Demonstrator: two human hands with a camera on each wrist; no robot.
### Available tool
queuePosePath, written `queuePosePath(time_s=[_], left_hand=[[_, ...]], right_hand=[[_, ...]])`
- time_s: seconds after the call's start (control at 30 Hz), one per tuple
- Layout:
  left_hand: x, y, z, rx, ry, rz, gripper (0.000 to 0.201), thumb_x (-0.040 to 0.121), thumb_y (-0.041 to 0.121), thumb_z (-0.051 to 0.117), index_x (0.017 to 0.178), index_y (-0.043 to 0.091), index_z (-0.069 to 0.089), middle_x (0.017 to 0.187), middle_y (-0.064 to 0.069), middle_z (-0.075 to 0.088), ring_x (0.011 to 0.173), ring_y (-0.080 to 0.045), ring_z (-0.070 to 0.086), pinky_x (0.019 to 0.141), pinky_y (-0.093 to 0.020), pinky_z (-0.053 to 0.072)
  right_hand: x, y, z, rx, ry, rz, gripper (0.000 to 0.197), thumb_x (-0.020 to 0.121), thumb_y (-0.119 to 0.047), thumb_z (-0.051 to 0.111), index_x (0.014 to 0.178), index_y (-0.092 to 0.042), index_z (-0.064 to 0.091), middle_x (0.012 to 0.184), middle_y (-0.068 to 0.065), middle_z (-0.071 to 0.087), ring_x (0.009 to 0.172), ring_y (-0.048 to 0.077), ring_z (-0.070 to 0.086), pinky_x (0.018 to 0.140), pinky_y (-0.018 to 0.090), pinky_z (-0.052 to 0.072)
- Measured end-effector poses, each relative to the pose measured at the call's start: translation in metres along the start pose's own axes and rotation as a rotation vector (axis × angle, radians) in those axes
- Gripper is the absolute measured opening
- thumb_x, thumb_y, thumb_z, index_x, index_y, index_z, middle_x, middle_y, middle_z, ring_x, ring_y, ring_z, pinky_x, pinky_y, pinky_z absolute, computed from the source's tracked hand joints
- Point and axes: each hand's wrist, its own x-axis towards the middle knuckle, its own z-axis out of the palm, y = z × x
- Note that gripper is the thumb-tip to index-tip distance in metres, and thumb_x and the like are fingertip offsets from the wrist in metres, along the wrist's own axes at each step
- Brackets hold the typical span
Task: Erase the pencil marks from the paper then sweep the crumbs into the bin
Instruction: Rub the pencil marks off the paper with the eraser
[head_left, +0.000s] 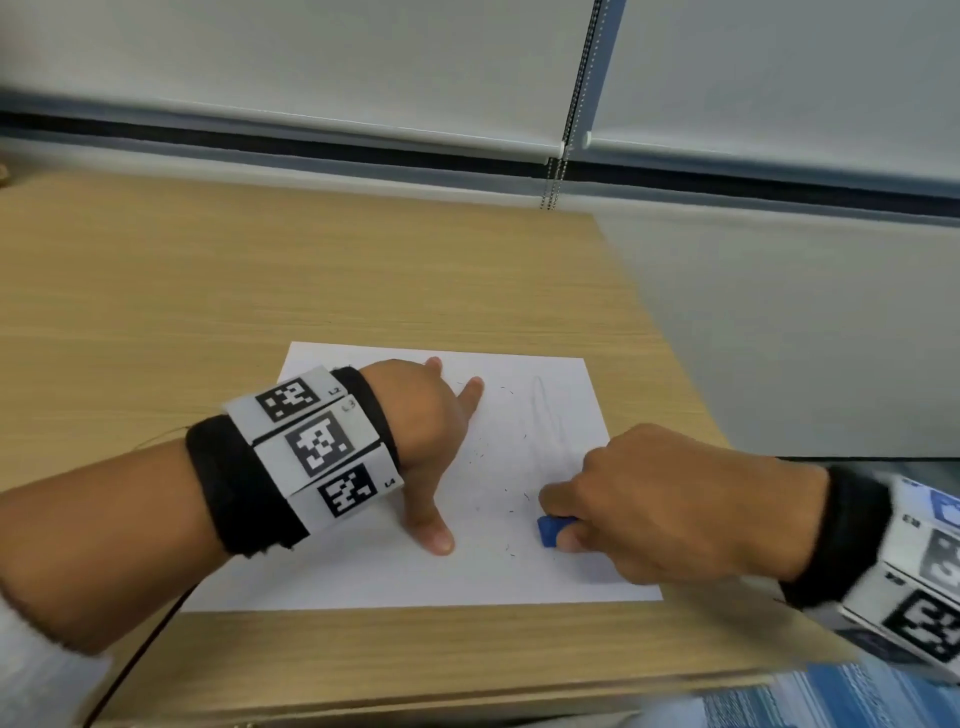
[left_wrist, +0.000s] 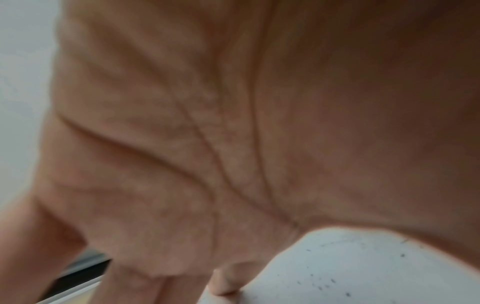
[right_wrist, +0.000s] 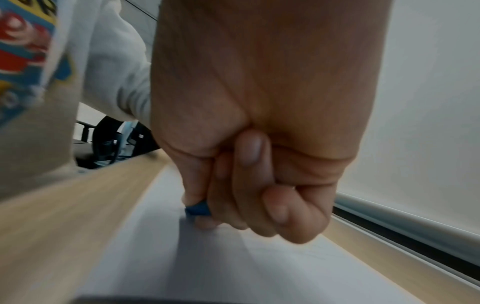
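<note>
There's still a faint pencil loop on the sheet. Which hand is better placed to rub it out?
The right hand. It already pinches the blue eraser against the paper, just below the faint pencil loop. The left hand lies spread flat on the sheet, holding it steady.

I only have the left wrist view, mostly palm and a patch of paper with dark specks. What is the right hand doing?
Observer: The right hand pinches a blue eraser down on the paper, near its right side.
Operator: Any pencil marks left?
Observer: Yes, the head view shows a faint looped line on the paper's far right part, beyond the eraser.
Operator: Is my left hand on the sheet at all?
Observer: The left hand lies spread on the paper's left half, thumb and fingers pressed flat.
Operator: Is the bin in sight?
Observer: No view shows one; crumbs lie scattered between the hands.
</note>
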Motion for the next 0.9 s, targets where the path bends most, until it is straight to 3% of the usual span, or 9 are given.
queuePosePath(time_s=[0.17, 0.27, 0.43, 0.6, 0.7, 0.9], left_hand=[[0.001, 0.001, 0.000, 0.004, -0.025, 0.004, 0.149, 0.062, 0.065, 0.078, 0.140, 0.018, -0.040, 0.153, -0.021, -0.032, 0.147, -0.041, 0.007, 0.114, -0.054, 0.024], [-0.001, 0.003, -0.002, 0.008, -0.020, 0.001, 0.146, 0.065, 0.062, 0.077, 0.141, 0.017, -0.039, 0.154, -0.021, -0.030, 0.147, -0.042, 0.004, 0.115, -0.054, 0.021], [0.003, -0.001, 0.000, 0.002, -0.025, 0.003, 0.150, 0.061, 0.064, 0.079, 0.140, 0.018, -0.040, 0.154, -0.022, -0.030, 0.147, -0.041, 0.008, 0.114, -0.054, 0.026], [0.002, 0.002, 0.000, -0.004, -0.013, 0.003, 0.149, 0.063, 0.061, 0.080, 0.142, 0.016, -0.038, 0.154, -0.022, -0.029, 0.147, -0.043, 0.007, 0.114, -0.054, 0.024], [0.002, -0.002, 0.001, -0.012, -0.027, 0.014, 0.151, 0.060, 0.067, 0.078, 0.139, 0.018, -0.041, 0.153, -0.022, -0.031, 0.146, -0.040, 0.014, 0.113, -0.051, 0.029], [0.004, -0.003, 0.002, -0.035, -0.030, 0.012, 0.149, 0.062, 0.065, 0.078, 0.140, 0.018, -0.040, 0.153, -0.022, -0.031, 0.147, -0.040, 0.012, 0.114, -0.052, 0.027]], right_hand=[[-0.004, -0.004, -0.001, -0.007, -0.043, 0.011, 0.021, 0.098, -0.037, 0.039, 0.099, -0.021, 0.052, 0.061, -0.006, 0.034, 0.048, 0.014, 0.032, 0.058, 0.033, 0.034], [0.005, 0.003, -0.001, 0.044, 0.021, 0.063, 0.024, 0.098, -0.038, 0.038, 0.093, -0.019, 0.052, 0.060, -0.006, 0.038, 0.049, 0.014, 0.035, 0.059, 0.033, 0.038], [-0.011, -0.005, 0.004, 0.128, -0.099, 0.040, 0.022, 0.098, -0.038, 0.039, 0.086, -0.022, 0.047, 0.061, -0.006, 0.037, 0.051, 0.013, 0.035, 0.058, 0.033, 0.033], [0.019, 0.005, -0.008, 0.119, -0.019, 0.123, 0.027, 0.098, -0.039, 0.040, 0.083, -0.019, 0.048, 0.064, -0.007, 0.041, 0.054, 0.013, 0.039, 0.056, 0.033, 0.032], [0.035, 0.015, -0.010, 0.132, 0.036, 0.171, 0.029, 0.098, -0.037, 0.039, 0.081, -0.016, 0.049, 0.065, -0.004, 0.044, 0.056, 0.015, 0.041, 0.055, 0.032, 0.032], [-0.001, 0.004, 0.007, 0.171, 0.034, 0.120, 0.024, 0.098, -0.041, 0.038, 0.082, -0.023, 0.043, 0.062, -0.007, 0.038, 0.056, 0.018, 0.042, 0.056, 0.033, 0.032]])
